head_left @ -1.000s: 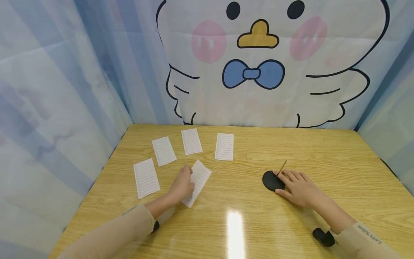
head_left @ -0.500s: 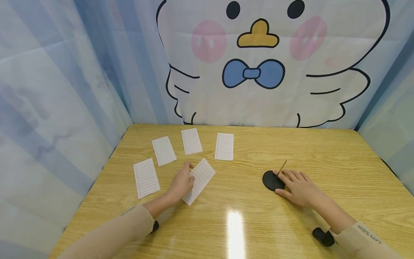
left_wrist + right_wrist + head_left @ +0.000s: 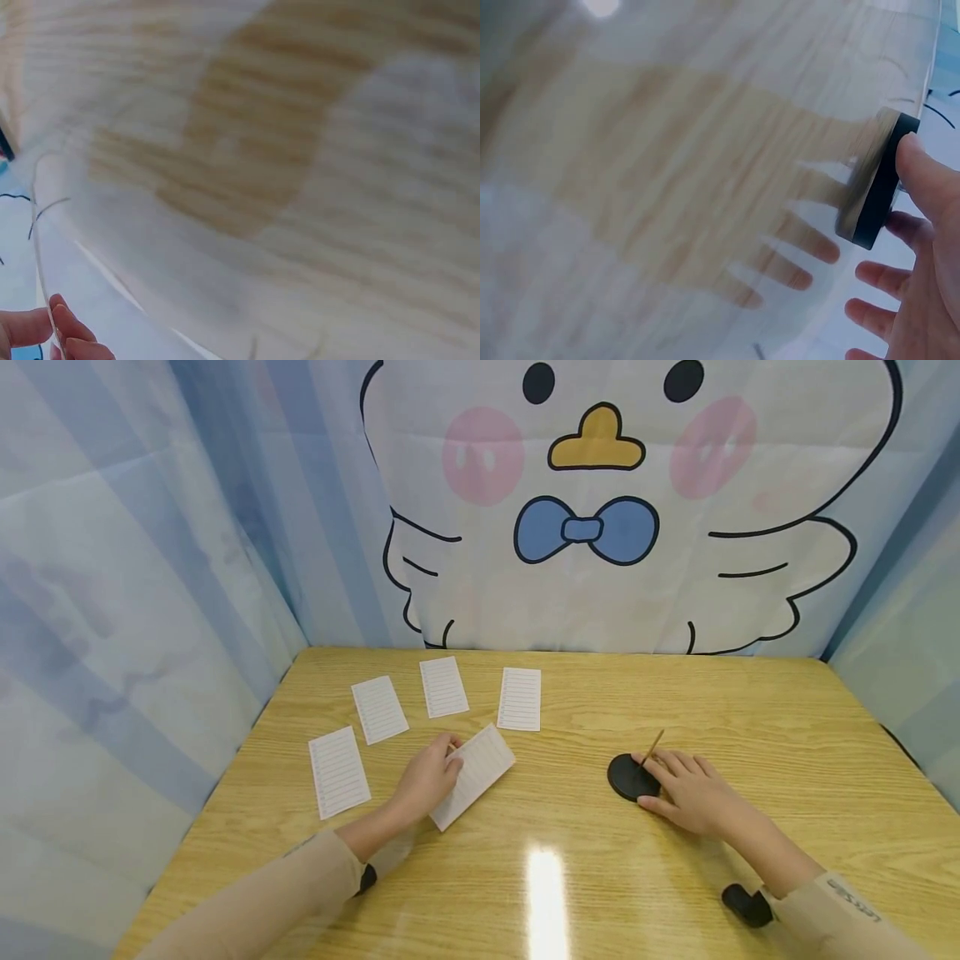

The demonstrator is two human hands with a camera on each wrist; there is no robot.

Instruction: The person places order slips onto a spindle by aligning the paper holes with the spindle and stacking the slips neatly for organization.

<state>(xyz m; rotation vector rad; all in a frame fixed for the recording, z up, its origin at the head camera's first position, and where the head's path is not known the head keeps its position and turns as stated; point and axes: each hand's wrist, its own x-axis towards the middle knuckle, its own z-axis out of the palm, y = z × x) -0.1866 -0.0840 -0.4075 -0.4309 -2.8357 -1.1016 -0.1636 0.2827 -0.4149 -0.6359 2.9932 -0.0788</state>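
Observation:
My left hand (image 3: pixel 429 778) pinches a white lined card (image 3: pixel 478 783) between thumb and fingers, left of the table's middle. In the left wrist view the card (image 3: pixel 39 259) shows edge-on as a thin pale strip between the fingertips. Over at the right, my right hand (image 3: pixel 696 797) holds a flat round black base (image 3: pixel 625 778) by its edge, thumb on the near side. The other fingers (image 3: pixel 881 277) are spread apart in the right wrist view. A thin wooden stick (image 3: pixel 654 747) rises at a slant from the base, beside the index finger.
Several white lined cards lie apart in an arc: one at the left (image 3: pixel 340 772), two further back, and one (image 3: pixel 519 699) right of them. The wooden table (image 3: pixel 570 893) reflects a bright light. A curtain (image 3: pixel 585 593) with a cartoon bird hangs behind its far edge.
The card in my left hand has turned clockwise and shifted slightly right, with the hand moving a little the same way. My right hand stays on the black base.

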